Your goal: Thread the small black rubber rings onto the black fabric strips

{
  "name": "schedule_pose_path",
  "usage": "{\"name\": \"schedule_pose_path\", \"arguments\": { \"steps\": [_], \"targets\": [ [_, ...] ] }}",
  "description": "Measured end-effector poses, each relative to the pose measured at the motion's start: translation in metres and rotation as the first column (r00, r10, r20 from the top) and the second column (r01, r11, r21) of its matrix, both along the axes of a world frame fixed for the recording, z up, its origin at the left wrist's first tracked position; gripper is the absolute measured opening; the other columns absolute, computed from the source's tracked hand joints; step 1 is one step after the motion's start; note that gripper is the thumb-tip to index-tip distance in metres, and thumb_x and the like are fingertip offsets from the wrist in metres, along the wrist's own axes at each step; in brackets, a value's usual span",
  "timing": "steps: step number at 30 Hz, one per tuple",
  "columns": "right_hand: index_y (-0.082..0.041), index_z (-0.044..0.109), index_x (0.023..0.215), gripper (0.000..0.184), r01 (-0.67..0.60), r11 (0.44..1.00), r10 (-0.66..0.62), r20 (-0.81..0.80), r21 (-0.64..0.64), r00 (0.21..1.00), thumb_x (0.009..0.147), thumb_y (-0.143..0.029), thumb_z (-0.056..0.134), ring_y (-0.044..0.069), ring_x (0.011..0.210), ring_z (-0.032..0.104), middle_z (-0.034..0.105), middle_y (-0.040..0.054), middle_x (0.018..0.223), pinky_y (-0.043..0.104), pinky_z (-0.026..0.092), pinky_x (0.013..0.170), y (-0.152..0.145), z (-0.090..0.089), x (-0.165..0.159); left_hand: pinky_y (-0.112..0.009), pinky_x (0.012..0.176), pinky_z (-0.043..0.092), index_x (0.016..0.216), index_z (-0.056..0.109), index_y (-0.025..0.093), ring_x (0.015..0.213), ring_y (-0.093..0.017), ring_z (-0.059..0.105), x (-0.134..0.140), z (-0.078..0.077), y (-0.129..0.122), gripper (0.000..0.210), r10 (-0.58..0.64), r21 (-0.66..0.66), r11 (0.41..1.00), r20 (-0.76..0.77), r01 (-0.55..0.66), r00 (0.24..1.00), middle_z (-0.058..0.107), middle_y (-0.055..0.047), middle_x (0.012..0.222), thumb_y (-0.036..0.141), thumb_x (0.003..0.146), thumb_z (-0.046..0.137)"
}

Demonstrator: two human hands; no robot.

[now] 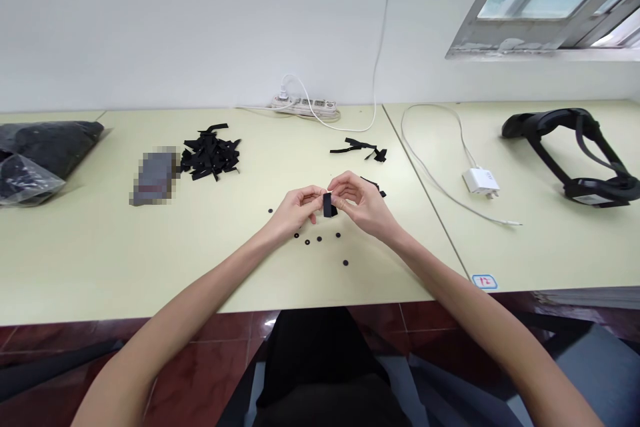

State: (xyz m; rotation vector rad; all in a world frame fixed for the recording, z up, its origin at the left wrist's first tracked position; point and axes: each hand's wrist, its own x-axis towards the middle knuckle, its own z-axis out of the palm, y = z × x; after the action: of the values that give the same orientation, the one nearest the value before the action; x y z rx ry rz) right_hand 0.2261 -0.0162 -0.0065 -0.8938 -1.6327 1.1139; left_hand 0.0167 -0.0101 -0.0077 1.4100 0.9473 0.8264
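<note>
Between my two hands, just above the table, is a short black fabric strip [327, 205] that looks folded. The fingertips of my left hand [299, 208] pinch its left side. My right hand [361, 203] pinches its upper right edge with thumb and fingers. Below the hands lie several small round black discs, one of them a disc [345, 263] nearest me; a few have a light centre. Another disc [271, 211] lies left of my left hand. Partly behind my right hand are black strip pieces [375, 187].
A pile of black strips [211, 153] lies back left, by a pixelated grey object [156, 177] and a plastic bag of dark material [45, 157]. More strips [360, 147] lie behind. A power strip [305, 107] sits at the wall; a white charger [481, 181] and black headset [570, 153] lie right.
</note>
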Motion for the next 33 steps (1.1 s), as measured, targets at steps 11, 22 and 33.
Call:
{"name": "schedule_pose_path", "arguments": {
  "steps": [11,22,33],
  "targets": [
    [-0.026,0.068,0.098,0.043,0.057,0.995,-0.059,-0.025,-0.08,0.998,0.088,-0.059,0.093,0.021,0.09,0.075,0.073,0.0021,0.095,0.041,0.069,0.09,-0.005,0.009,-0.001,-0.023,0.066,0.055,0.104,0.072,0.022,0.098,-0.018,0.065,-0.005,0.008,0.002,0.032,0.054,0.171,0.983,0.074,-0.066,0.996,0.066,-0.006,0.115,0.051,0.096,0.083],
    [-0.03,0.07,0.119,0.02,0.031,0.991,-0.038,0.054,0.133,0.998,0.105,-0.043,0.076,0.024,0.102,0.079,0.08,0.0048,0.113,0.048,0.07,0.098,-0.006,0.007,-0.001,-0.023,0.066,0.049,0.089,0.074,0.02,0.091,-0.017,0.06,-0.003,0.005,0.003,0.039,0.143,-0.26,0.963,0.272,-0.071,0.952,0.066,-0.005,0.099,0.053,0.083,0.094],
    [-0.032,0.081,0.114,0.016,0.016,0.936,-0.096,0.211,0.352,0.973,0.111,-0.031,0.065,0.026,0.099,0.076,0.082,0.0042,0.108,0.05,0.068,0.094,-0.003,0.006,0.0,-0.029,0.076,0.055,0.098,0.084,0.019,0.095,-0.019,0.064,-0.003,-0.001,0.003,0.033,0.107,-0.333,0.943,0.289,-0.005,0.951,0.074,-0.011,0.111,0.049,0.087,0.092]
  ]
}}
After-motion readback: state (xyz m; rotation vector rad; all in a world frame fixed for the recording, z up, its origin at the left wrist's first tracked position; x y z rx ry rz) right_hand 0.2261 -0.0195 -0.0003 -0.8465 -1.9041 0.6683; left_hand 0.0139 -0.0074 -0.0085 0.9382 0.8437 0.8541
